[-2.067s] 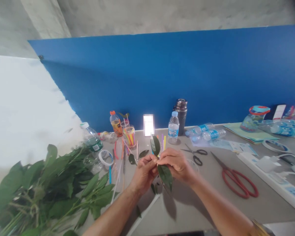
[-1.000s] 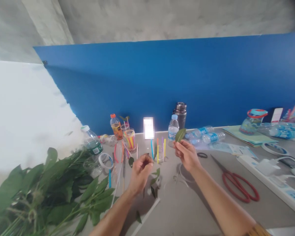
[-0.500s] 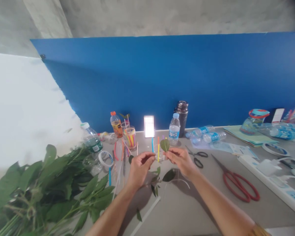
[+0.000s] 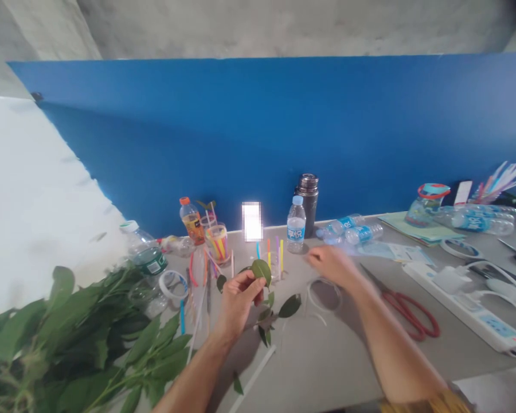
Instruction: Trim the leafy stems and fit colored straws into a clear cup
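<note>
My left hand pinches a rounded green leaf between thumb and fingers, held above the table. Below and right of it lie a cut sprig and a darker loose leaf. My right hand is away from the leaf, low over the table to the right of the small water bottle. Its fingers are curled and blurred, and what is under them is hidden. A clear plastic ring lies just below it. Red-handled scissors rest beyond my right forearm.
A large heap of leafy branches fills the left side. Straws stand in a cup beside an orange-capped bottle. A dark thermos stands at the back. A white power strip and a tape roll lie right.
My right hand has let go of the leaf and moved right, over where the black scissors lay. The leaf is now in my left hand. The view has shifted right.
</note>
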A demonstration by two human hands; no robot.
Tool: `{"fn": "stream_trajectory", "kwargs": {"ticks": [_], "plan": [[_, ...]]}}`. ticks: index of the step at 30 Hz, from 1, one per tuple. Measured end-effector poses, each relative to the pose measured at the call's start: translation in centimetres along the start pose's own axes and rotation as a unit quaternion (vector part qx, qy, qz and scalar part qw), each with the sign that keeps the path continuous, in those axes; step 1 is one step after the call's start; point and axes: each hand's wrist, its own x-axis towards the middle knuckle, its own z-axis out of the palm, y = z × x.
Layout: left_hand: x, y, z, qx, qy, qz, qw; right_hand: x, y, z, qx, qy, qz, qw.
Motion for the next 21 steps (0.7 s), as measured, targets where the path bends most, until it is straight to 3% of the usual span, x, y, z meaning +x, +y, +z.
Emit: {"fn": "stream_trajectory", "kwargs": {"ticks": [3, 6, 12, 18, 21], "plan": [[-0.2, 0.2, 0.5, 0.002, 0.003, -0.009, 1.0, 1.7, 5.4, -2.4, -0.128, 0.017, 0.171, 0.977], [-0.3, 0.1, 0.6, -0.011, 0.007, -0.013, 1.0, 2.3, 8.9, -2.5, -0.162, -0.001, 0.216, 0.963], [-0.2, 0.0, 0.3, -0.017, 0.023, -0.006, 1.0, 2.4, 10.6, -1.2, -0.135, -0.016, 0.177, 0.975], [-0.2, 0.5, 0.5, -0.069, 0.025, -0.027, 0.997, 2.2, 11.5, -3.4, -0.063, 0.011, 0.117, 0.991], [-0.1, 0.9, 0.7, -0.11, 0.033, -0.033, 0.993, 2.3, 9.8, -3.5, 0.1, 0.049, 0.056, 0.992]]}}
